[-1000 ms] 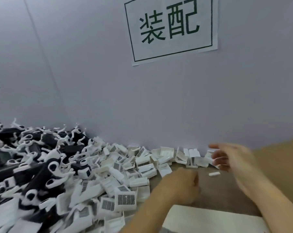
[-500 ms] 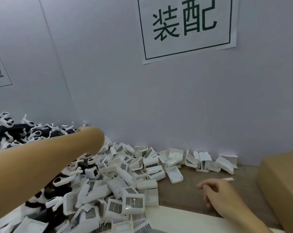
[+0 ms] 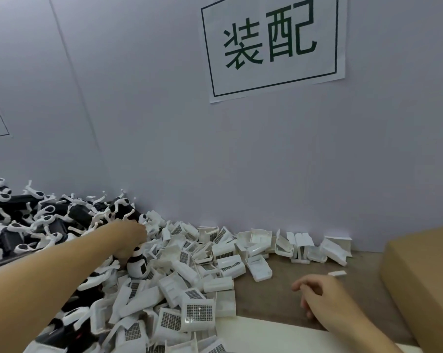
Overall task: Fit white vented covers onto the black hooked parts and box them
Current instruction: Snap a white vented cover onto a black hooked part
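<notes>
A heap of black parts with white hooks (image 3: 37, 220) fills the left of the bench. White vented covers (image 3: 197, 312) spill from its foot towards the middle and along the wall. My left hand (image 3: 131, 240) reaches across the heap and grips one black hooked part (image 3: 137, 264) at the edge of the pile; the part hangs below my fingers. My right hand (image 3: 319, 294) hovers low over the brown bench top with fingers loosely curled and holds nothing. A brown cardboard box (image 3: 424, 281) stands at the right edge.
A grey wall (image 3: 240, 161) with a paper sign (image 3: 274, 44) closes the back. A white sheet (image 3: 279, 337) lies at the near edge. One small white piece (image 3: 337, 273) lies alone near the box. Bare bench top (image 3: 279, 289) shows between the covers and the box.
My left arm swung from the middle of the bench over to the heap and took hold of a black hooked part. My right hand dropped from near the wall to low over the bench.
</notes>
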Demonstrator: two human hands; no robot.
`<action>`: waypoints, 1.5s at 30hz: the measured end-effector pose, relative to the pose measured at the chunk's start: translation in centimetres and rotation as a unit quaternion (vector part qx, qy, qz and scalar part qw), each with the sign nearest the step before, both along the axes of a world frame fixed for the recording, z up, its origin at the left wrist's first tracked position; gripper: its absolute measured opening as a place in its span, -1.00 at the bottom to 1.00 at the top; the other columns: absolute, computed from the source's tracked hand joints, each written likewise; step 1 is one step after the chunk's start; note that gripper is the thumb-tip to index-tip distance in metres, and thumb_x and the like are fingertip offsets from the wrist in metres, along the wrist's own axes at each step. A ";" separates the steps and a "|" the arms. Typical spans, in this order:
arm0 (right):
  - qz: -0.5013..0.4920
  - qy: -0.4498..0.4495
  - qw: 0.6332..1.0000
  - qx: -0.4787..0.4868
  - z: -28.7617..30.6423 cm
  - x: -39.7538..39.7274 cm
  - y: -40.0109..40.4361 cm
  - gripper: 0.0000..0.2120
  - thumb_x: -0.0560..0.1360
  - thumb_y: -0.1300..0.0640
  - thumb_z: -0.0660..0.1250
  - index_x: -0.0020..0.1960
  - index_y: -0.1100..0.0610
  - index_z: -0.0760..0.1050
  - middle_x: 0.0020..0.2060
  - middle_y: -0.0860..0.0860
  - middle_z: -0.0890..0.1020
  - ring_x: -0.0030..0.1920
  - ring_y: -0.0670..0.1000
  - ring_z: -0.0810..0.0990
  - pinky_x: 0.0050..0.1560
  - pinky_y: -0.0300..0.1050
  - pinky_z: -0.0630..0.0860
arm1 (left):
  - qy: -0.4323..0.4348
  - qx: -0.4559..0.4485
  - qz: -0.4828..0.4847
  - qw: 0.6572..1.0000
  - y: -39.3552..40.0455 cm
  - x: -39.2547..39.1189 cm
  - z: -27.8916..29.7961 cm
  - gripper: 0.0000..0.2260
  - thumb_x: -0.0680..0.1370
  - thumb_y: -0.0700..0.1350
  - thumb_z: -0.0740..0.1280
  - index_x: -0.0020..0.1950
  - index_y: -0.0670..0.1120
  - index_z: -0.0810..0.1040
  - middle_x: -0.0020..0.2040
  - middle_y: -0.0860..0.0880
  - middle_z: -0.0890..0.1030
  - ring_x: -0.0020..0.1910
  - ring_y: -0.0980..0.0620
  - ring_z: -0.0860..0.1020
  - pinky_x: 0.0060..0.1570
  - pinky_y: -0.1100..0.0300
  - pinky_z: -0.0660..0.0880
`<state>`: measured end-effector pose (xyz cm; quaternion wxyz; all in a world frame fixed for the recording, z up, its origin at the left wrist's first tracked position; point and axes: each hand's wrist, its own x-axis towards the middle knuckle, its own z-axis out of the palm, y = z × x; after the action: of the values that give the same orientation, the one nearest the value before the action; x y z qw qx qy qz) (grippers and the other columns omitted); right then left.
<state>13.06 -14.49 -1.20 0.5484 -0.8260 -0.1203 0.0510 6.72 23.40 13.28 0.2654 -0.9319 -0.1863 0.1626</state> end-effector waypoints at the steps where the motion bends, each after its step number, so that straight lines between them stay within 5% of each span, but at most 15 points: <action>1: 0.000 0.000 1.000 0.003 0.1 0.0 0.0 -0.72 0.62 0.29 0.21 -0.15 0.10 0.63 -0.52 -0.01 0.58 -0.54 -0.07 0.49 -0.51 -0.25 0.38 | -0.005 -0.020 0.008 1.000 0.1 -0.3 0.3 -0.70 0.45 -0.05 0.49 0.14 -0.07 0.58 0.02 0.02 0.58 -0.07 0.00 0.51 -0.13 0.20 0.42; 3: -0.003 0.001 1.000 0.006 0.1 0.0 0.1 -0.73 0.61 0.29 0.21 -0.15 0.11 0.63 -0.52 -0.01 0.58 -0.54 -0.08 0.48 -0.51 -0.26 0.38 | -0.061 -0.071 -0.011 0.996 0.2 -0.3 1.0 -0.83 0.44 -0.05 0.45 -0.07 -0.09 0.55 -0.19 0.03 0.54 -0.20 -0.02 0.46 -0.22 0.21 0.39; 6: -0.007 -0.003 1.000 0.006 0.0 0.1 0.0 -0.73 0.61 0.28 0.22 -0.14 0.11 0.63 -0.51 0.00 0.59 -0.55 -0.08 0.48 -0.52 -0.28 0.38 | -0.155 -0.145 -0.051 0.976 -0.3 0.5 1.6 -0.75 0.58 0.00 0.32 -0.17 -0.16 0.48 -0.26 -0.03 0.55 -0.28 -0.04 0.50 -0.21 0.14 0.47; 9: -0.006 -0.001 1.000 0.009 0.0 0.2 0.0 -0.73 0.61 0.28 0.22 -0.14 0.11 0.64 -0.50 0.01 0.60 -0.54 -0.07 0.49 -0.51 -0.26 0.38 | -0.316 -0.304 -0.077 0.895 -2.6 1.8 1.6 -0.87 0.68 -0.04 0.18 0.05 -0.08 0.43 -0.12 -0.14 0.65 -0.20 -0.08 0.60 -0.18 0.11 0.49; 11: -0.005 0.002 1.000 0.011 -0.1 0.2 0.0 -0.73 0.61 0.28 0.21 -0.14 0.11 0.63 -0.50 0.01 0.60 -0.54 -0.07 0.49 -0.50 -0.24 0.39 | -0.433 -0.416 -0.052 0.798 -5.5 2.6 1.6 -0.82 0.69 -0.05 0.12 0.16 -0.12 0.43 -0.01 -0.21 0.65 -0.11 -0.16 0.61 -0.20 0.11 0.50; 13: -0.009 0.003 1.000 0.017 -0.1 0.2 0.0 -0.74 0.62 0.28 0.21 -0.13 0.12 0.63 -0.51 0.01 0.60 -0.54 -0.06 0.49 -0.49 -0.24 0.39 | -0.508 -0.582 0.013 0.635 -9.0 3.3 1.5 -0.76 0.70 -0.08 0.12 0.19 -0.20 0.47 -0.09 -0.19 0.68 -0.23 -0.15 0.68 -0.31 0.08 0.60; 16: -0.014 -0.005 0.999 0.035 -0.1 0.1 0.0 -0.73 0.62 0.31 0.20 -0.13 0.14 0.62 -0.51 0.01 0.59 -0.54 -0.04 0.48 -0.52 -0.23 0.38 | -0.488 -0.763 0.081 0.416 -14.7 3.6 0.4 -0.77 0.69 -0.09 0.16 0.18 -0.21 0.48 -0.16 -0.14 0.70 -0.41 -0.13 0.67 -0.37 0.03 0.59; 20: -0.023 -0.033 0.998 0.053 0.2 -0.1 -0.1 -0.71 0.64 0.29 0.17 -0.11 0.11 0.62 -0.50 0.01 0.59 -0.51 -0.04 0.51 -0.45 -0.22 0.42 | -0.428 -0.855 0.162 0.246 -21.7 3.8 -4.3 -0.84 0.64 -0.11 0.24 0.03 -0.19 0.54 -0.24 -0.15 0.67 -0.49 -0.07 0.63 -0.47 0.10 0.56; 22: -0.035 -0.044 0.997 0.060 0.3 -0.1 -0.1 -0.70 0.64 0.29 0.17 -0.12 0.09 0.62 -0.45 0.01 0.62 -0.43 -0.02 0.54 -0.32 -0.13 0.45 | -0.392 -0.878 0.191 0.195 -24.7 3.7 -7.2 -0.82 0.62 -0.10 0.28 0.01 -0.18 0.59 -0.28 -0.15 0.68 -0.46 -0.07 0.63 -0.39 0.11 0.54; 26: -0.053 -0.045 0.994 0.088 0.8 -0.1 0.2 -0.61 0.59 0.39 0.15 -0.02 -0.05 0.59 -0.20 -0.05 0.69 -0.17 -0.06 0.64 -0.12 -0.15 0.52 | -0.415 -0.861 0.218 0.201 -26.5 4.0 -11.2 -0.80 0.61 -0.15 0.33 0.13 -0.25 0.60 -0.22 -0.26 0.65 -0.37 -0.14 0.62 -0.42 0.18 0.52; 31: 0.004 -0.069 0.995 0.066 1.2 -0.8 0.0 -0.63 0.55 0.33 0.23 0.15 -0.10 0.53 0.08 -0.23 0.61 0.10 -0.26 0.54 -0.04 -0.42 0.43 | -0.464 -0.827 0.195 0.251 -25.5 4.0 -12.1 -0.83 0.54 -0.24 0.43 0.12 -0.24 0.66 -0.05 -0.23 0.71 0.01 -0.22 0.67 0.07 -0.02 0.55; 33: 0.051 -0.075 0.993 0.080 1.4 -1.2 0.0 -0.66 0.49 0.22 0.30 0.15 -0.14 0.54 0.05 -0.21 0.66 0.14 -0.19 0.58 0.07 -0.33 0.49 | -0.454 -0.841 0.190 0.223 -25.6 3.9 -12.0 -0.79 0.57 -0.20 0.40 0.16 -0.25 0.64 -0.01 -0.27 0.70 -0.03 -0.21 0.66 -0.05 0.03 0.55; 36: 0.082 -0.061 0.991 0.091 1.1 -1.4 0.1 -0.56 0.40 0.01 0.40 0.27 -0.14 0.47 0.11 -0.19 0.65 0.24 -0.15 0.54 0.23 -0.22 0.48 | -0.370 -0.904 0.169 0.133 -25.9 3.5 -11.8 -0.73 0.61 -0.09 0.30 0.21 -0.21 0.62 0.00 -0.22 0.71 -0.06 -0.18 0.69 -0.11 0.06 0.60; 38: 0.028 -0.087 0.992 0.085 0.9 -1.2 0.2 -0.47 0.42 -0.01 0.51 0.33 -0.13 0.41 0.15 -0.18 0.61 0.24 -0.18 0.53 0.24 -0.22 0.47 | -0.312 -0.934 0.116 0.127 -26.2 3.3 -11.8 -0.73 0.61 -0.09 0.29 0.22 -0.19 0.62 0.06 -0.20 0.72 0.02 -0.15 0.70 -0.07 0.01 0.63; 45: -0.009 -0.105 0.992 0.074 0.4 -0.2 -0.6 -0.68 0.39 0.11 0.57 0.08 -0.08 0.57 -0.13 -0.14 0.71 -0.10 -0.14 0.69 -0.08 -0.13 0.65 | -0.288 -0.921 0.014 0.262 -27.1 3.5 -12.9 -0.84 0.58 -0.12 0.38 0.09 -0.04 0.73 0.07 -0.13 0.72 0.06 -0.04 0.70 -0.10 0.18 0.61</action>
<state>12.85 -15.13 -0.82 0.5927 -0.7850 -0.1734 -0.0500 10.26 -3.72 0.39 -0.8445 -0.5331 0.0111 -0.0509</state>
